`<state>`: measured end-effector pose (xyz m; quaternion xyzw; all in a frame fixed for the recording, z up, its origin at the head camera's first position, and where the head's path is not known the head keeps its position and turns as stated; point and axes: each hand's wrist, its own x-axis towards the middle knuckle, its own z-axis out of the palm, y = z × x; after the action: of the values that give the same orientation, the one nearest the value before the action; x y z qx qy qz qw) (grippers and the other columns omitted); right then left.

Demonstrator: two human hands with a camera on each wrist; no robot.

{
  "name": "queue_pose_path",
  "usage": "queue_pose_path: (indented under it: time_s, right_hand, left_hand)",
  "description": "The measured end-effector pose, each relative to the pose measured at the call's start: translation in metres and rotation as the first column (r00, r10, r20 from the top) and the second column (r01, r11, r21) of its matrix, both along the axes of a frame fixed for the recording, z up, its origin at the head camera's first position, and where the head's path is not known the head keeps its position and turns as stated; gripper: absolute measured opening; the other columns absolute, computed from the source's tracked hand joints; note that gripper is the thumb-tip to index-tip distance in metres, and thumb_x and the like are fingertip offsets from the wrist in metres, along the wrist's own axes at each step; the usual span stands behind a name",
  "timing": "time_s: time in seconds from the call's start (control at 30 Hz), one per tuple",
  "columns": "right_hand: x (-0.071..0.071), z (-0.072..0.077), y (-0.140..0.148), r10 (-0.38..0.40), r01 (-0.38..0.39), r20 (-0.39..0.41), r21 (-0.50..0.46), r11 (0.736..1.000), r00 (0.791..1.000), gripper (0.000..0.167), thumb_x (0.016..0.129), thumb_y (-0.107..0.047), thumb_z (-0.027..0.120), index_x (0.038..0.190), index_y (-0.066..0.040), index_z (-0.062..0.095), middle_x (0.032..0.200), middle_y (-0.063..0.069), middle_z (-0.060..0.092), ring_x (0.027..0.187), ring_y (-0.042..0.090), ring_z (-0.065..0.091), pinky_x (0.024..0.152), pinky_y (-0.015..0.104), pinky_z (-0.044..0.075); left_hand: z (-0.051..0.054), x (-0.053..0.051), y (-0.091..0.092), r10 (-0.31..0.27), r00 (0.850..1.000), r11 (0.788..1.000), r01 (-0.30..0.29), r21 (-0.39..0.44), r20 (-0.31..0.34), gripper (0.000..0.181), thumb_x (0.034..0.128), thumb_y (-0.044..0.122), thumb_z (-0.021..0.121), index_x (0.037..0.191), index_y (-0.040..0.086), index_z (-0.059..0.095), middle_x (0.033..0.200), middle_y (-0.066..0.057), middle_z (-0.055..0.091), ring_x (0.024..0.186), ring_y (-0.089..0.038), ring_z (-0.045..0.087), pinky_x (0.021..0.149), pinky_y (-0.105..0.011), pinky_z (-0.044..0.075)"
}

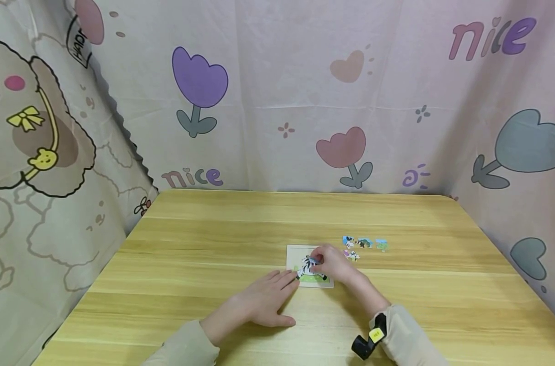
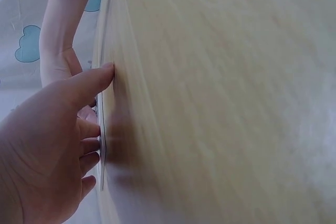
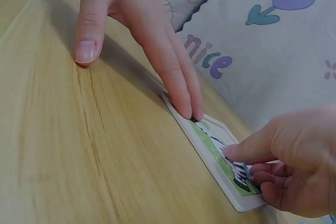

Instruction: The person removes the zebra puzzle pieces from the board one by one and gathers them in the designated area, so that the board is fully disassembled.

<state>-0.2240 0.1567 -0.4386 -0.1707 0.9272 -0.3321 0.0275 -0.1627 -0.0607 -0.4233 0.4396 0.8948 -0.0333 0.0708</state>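
Note:
A white-framed puzzle board [image 1: 292, 254] lies flat on the table, with a zebra picture [image 1: 308, 269] on a green ground partly filled in. My left hand [image 1: 267, 300] rests with its fingertips on the board's left edge, thumb spread on the table; the right wrist view shows this left hand [image 3: 142, 30] too. My right hand [image 1: 334, 264] is over the board's upper right, thumb and fingers pinched at a blue-edged puzzle piece [image 1: 315, 259], mostly hidden by the fingers. In the right wrist view the right thumb of my hand [image 3: 299, 156] touches the zebra.
Several loose puzzle pieces [image 1: 364, 243] lie on the wooden table [image 1: 204, 229] to the right, beyond the board. A patterned curtain [image 1: 268, 61] hangs behind the table and along its sides. A black camera [image 1: 363, 347] is strapped on the right wrist.

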Motion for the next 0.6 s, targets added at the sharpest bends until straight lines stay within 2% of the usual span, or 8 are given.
queue_pose_path:
  time_s: [0.27,0.6]
  right_hand:
    - [-0.0009,0.0037,-0.0035,0.004,-0.005,0.035,0.032,0.999,0.999,0.019,0.071,-0.005,0.077,0.085,-0.003,0.064,0.078,0.001,0.052,0.073,0.015,0.046,0.066,0.029,0.043]
    - [-0.0030,0.0092,-0.0066,-0.009,0.004,0.090,0.045,0.999,0.996,0.020,0.071,-0.003,0.077,0.084,-0.003,0.062,0.080,0.004,0.051,0.073,0.016,0.048,0.066,0.030,0.045]
  left_hand:
    - [0.0000,0.0001,0.0012,-0.001,1.000,1.000,0.001,0.007,0.006,0.081,0.0875,0.061,0.044,0.144,0.005,0.031,0.152,-0.010,0.022,0.138,-0.023,0.020,0.112,-0.036,0.018]
    - [-0.0025,-0.0006,0.0022,0.005,1.000,1.000,-0.005,0.005,0.005,0.082,0.0871,0.062,0.044,0.144,0.004,0.030,0.152,-0.011,0.021,0.138,-0.024,0.020,0.112,-0.036,0.017]
